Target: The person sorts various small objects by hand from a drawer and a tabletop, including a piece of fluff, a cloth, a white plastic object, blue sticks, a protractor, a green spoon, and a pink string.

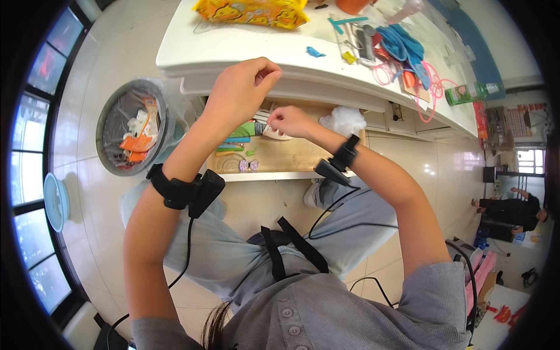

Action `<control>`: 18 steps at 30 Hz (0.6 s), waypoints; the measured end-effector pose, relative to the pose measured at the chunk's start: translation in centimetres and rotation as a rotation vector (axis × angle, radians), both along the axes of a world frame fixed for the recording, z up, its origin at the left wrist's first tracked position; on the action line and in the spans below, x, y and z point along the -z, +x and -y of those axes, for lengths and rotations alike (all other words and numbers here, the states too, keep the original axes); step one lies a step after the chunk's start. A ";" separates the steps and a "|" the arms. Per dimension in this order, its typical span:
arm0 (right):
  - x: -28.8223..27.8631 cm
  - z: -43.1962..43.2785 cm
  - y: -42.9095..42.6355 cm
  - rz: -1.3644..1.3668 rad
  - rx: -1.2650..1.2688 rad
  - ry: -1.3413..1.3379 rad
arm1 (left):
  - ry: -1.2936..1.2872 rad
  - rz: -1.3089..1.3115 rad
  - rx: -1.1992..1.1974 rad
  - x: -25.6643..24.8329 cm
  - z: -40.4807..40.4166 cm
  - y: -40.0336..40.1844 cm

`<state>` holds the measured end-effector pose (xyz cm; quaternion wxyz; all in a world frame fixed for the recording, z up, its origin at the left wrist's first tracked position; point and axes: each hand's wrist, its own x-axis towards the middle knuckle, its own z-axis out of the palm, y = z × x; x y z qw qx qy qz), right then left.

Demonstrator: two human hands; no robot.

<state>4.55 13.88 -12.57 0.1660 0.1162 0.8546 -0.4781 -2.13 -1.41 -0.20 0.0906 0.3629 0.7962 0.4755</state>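
Note:
My left hand (245, 89) is raised at the front edge of the white desk (175, 48), fingers curled down; whether anything is in it cannot be seen. My right hand (291, 122) hangs above the open wooden drawer (297, 157), its fingers bent beside a white object (275, 133) of unclear kind; a grip on it cannot be made out. In the drawer lie a green flat item (245, 129), a clear protractor (228, 162), a small green piece (251, 152), a glittery bow (248, 165) and a wad of white fluff (345, 120).
A lined waste bin (100, 140) holds scraps at left. On the desk are a yellow patterned packet (251, 15), a blue scrap (315, 52), a teal razor-shaped item (345, 21), a blue cloth (396, 41), pink tubing (431, 87) and a green bottle (466, 94). A person stands far right.

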 end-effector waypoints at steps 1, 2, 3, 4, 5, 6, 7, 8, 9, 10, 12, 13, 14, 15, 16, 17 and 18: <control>-2.0 -0.7 0.6 -0.180 0.053 0.055 | 0.051 -0.112 -0.035 -0.3 -0.7 0.1; -4.6 -1.1 1.3 -0.385 0.132 0.119 | 0.019 -0.163 -0.025 -0.5 -1.5 0.1; -7.2 -1.4 2.0 -0.586 0.215 0.180 | 0.010 -0.177 -0.017 -0.2 -2.3 -0.1; -9.4 -2.0 2.3 -0.609 0.301 0.223 | 0.048 -0.326 -0.011 0.3 -3.2 -0.3; -11.0 -2.7 2.5 -0.628 0.391 0.268 | 0.090 -0.472 0.000 0.9 -4.2 -0.5; -12.1 -3.3 2.5 -0.640 0.405 0.254 | 0.079 -0.489 0.011 1.4 -4.9 -0.8; -13.0 -3.9 2.5 -0.679 0.428 0.247 | 0.085 -0.528 0.007 1.7 -5.5 -1.1; -13.5 -4.4 2.3 -0.719 0.449 0.239 | 0.090 -0.568 0.002 2.1 -6.1 -1.5; -13.3 -5.0 2.4 -0.726 0.455 0.231 | 0.097 -0.600 -0.006 2.3 -6.7 -1.7; -13.0 -5.5 2.4 -0.739 0.433 0.297 | 0.100 -0.602 0.011 2.5 -7.2 -2.1; -12.5 -6.0 2.4 -0.670 0.377 0.342 | 0.058 -0.568 0.021 2.6 -8.0 -2.2; -12.2 -6.2 2.4 -0.673 0.384 0.337 | 0.022 -0.524 0.027 2.4 -8.4 -2.1; -11.9 -6.3 2.1 -0.585 0.348 0.353 | 0.017 -0.529 0.034 2.4 -8.7 -2.1; -11.4 -6.5 2.0 -0.490 0.309 0.374 | -0.021 -0.607 -0.037 2.7 -9.0 -1.9; -10.9 -6.7 1.9 -0.486 0.288 0.381 | -0.058 -0.686 -0.108 2.9 -9.3 -1.7; -10.5 -6.8 2.0 -0.483 0.293 0.381 | -0.058 -0.684 -0.102 3.1 -9.6 -1.7; -10.7 -6.6 2.2 -0.446 0.253 0.466 | -0.075 -0.654 -0.111 3.1 -9.8 -1.8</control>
